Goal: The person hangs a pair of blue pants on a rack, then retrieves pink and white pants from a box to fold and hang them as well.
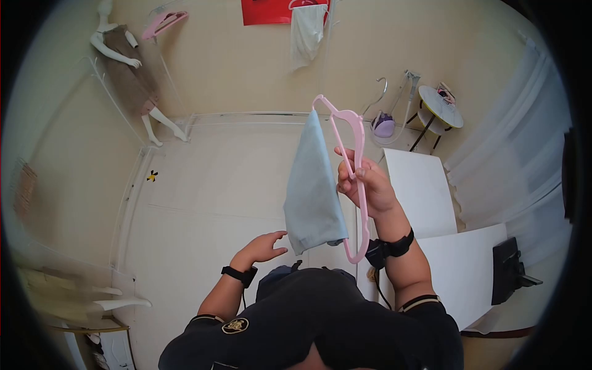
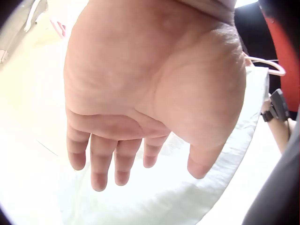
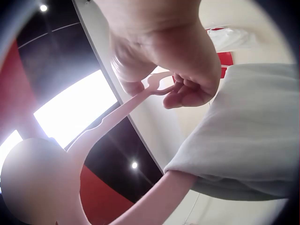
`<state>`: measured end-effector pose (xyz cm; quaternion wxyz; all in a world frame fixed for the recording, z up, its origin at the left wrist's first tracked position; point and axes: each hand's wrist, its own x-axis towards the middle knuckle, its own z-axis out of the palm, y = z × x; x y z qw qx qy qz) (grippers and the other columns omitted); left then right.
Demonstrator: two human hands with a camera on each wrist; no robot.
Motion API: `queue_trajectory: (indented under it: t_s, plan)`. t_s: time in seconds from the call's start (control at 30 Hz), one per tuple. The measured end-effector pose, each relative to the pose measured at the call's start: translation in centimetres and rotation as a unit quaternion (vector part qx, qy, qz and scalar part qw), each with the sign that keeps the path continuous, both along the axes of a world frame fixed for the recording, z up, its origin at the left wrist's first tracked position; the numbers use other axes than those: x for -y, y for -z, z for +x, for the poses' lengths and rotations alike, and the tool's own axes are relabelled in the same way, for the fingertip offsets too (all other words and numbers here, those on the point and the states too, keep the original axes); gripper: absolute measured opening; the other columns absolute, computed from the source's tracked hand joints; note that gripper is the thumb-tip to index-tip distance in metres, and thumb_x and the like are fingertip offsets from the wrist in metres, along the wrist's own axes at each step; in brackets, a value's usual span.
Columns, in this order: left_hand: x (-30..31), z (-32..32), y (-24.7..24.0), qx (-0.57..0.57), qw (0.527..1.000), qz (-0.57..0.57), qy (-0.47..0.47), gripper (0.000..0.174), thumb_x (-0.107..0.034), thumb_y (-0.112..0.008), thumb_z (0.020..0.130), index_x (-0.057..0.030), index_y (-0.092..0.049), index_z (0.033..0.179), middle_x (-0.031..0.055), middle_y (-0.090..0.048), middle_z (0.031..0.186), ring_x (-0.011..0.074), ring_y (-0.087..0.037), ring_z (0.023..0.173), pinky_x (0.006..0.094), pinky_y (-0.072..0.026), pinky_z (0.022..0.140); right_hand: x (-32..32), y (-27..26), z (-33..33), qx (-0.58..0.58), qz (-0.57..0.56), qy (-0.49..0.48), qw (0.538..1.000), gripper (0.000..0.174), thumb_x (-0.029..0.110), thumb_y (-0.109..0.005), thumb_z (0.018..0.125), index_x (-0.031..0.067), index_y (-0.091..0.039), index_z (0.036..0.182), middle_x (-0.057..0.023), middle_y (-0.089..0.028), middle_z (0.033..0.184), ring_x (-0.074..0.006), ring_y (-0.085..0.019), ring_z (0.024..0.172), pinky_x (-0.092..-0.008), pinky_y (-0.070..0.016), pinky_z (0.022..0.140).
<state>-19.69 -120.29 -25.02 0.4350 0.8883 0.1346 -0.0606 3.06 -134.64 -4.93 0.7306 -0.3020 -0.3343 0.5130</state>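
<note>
My right hand (image 1: 376, 188) grips a pink clothes hanger (image 1: 365, 225) by one long side, thumb and fingers curled round it. A light blue cloth (image 1: 316, 191) is folded over the hanger's bar and hangs out to the left. In the right wrist view, the hanger (image 3: 119, 112) runs from my fingers toward the camera, with the cloth (image 3: 253, 131) draped over its lower bar. My left hand (image 1: 262, 248) is near the cloth's lower left corner, holding nothing. Its fingers (image 2: 103, 154) extend with the thumb apart in the left wrist view, the cloth behind them.
White tables (image 1: 422, 191) stand to my right, with a black monitor (image 1: 507, 271) at the far edge. Ahead are a purple garment steamer (image 1: 383, 125) and a round side table (image 1: 453, 114). A dressed mannequin (image 1: 123, 55) and another pink hanger (image 1: 165, 24) are at the far left.
</note>
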Motion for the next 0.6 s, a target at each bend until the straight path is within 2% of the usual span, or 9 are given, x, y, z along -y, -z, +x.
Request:
queue_trajectory:
  t_s: [0.23,0.3,0.37,0.43,0.47,0.53,0.6]
  plan:
    - [-4.6,-5.1,3.3,0.013,0.990,-0.051,-0.134,0.056,-0.032,-0.062,0.078,-0.0053,-0.045,0.124,0.0184,-0.055,0.114,0.0307,-0.055,0.101,0.0371,-0.0452,0.084,-8.9,1.1,1.1,0.031,-0.021,-0.008,0.999,0.049,0.014,-0.056,0.083,0.0006,-0.036,0.125,-0.0056,-0.056,0.084,-0.0132,-0.054,0.068,-0.0251,-0.0436,0.064]
    - [-5.1,-6.2,4.6,-0.013,0.978,-0.083,-0.192,0.053,-0.027,-0.063,0.079,-0.0047,-0.045,0.123,0.0147,-0.057,0.112,0.0265,-0.056,0.100,0.0362,-0.0464,0.082,-11.1,2.3,1.6,-0.006,-0.015,-0.017,1.000,0.047,0.014,-0.056,0.083,0.0025,-0.037,0.124,-0.0058,-0.056,0.085,-0.0135,-0.054,0.068,-0.0253,-0.0437,0.063]
    - [-5.7,-6.8,4.3,-0.034,0.971,-0.121,-0.205,0.056,-0.030,-0.063,0.079,-0.0054,-0.044,0.125,0.0168,-0.054,0.115,0.0288,-0.056,0.100,0.0362,-0.0465,0.082,-13.5,3.8,2.0,-0.011,-0.016,-0.020,1.000,0.045,0.015,-0.057,0.084,0.0040,-0.038,0.123,-0.0057,-0.056,0.086,-0.0139,-0.054,0.068,-0.0256,-0.0437,0.063]
    - [-5.9,-6.8,4.7,-0.007,0.960,-0.148,-0.238,0.058,-0.027,-0.064,0.078,-0.0055,-0.041,0.127,0.0160,-0.052,0.118,0.0275,-0.056,0.099,0.0363,-0.0469,0.081,-15.4,5.3,2.3,-0.032,-0.041,-0.017,0.999,0.042,0.016,-0.056,0.085,0.0047,-0.040,0.121,-0.0057,-0.056,0.086,-0.0142,-0.055,0.066,-0.0260,-0.0441,0.062]
    - [-6.7,-6.5,4.5,0.003,0.955,-0.144,-0.258,0.055,-0.018,-0.064,0.078,-0.0048,-0.041,0.127,0.0140,-0.051,0.118,0.0227,-0.056,0.098,0.0340,-0.0469,0.080,-16.4,6.0,2.5,-0.033,-0.034,-0.018,0.999,0.042,0.016,-0.056,0.085,0.0047,-0.040,0.121,-0.0057,-0.056,0.086,-0.0142,-0.055,0.066,-0.0260,-0.0441,0.062]
    - [-8.5,-5.1,3.9,0.033,0.944,-0.156,-0.288,0.052,-0.015,-0.062,0.080,-0.0042,-0.041,0.126,0.0134,-0.052,0.117,0.0216,-0.056,0.098,0.0335,-0.0467,0.081,-18.0,7.4,3.3,-0.110,-0.047,-0.032,0.992,0.037,0.016,-0.054,0.086,0.0053,-0.041,0.119,-0.0053,-0.056,0.085,-0.0143,-0.054,0.066,-0.0261,-0.0441,0.062]
    - [-11.3,-3.4,3.0,0.064,0.932,-0.167,-0.315,0.049,-0.013,-0.060,0.081,-0.0036,-0.042,0.125,0.0129,-0.052,0.117,0.0204,-0.056,0.098,0.0330,-0.0466,0.082,-20.2,8.6,4.2,-0.127,-0.051,-0.029,0.990,0.036,0.015,-0.054,0.086,0.0054,-0.041,0.119,-0.0051,-0.056,0.085,-0.0141,-0.054,0.066,-0.0260,-0.0439,0.062]
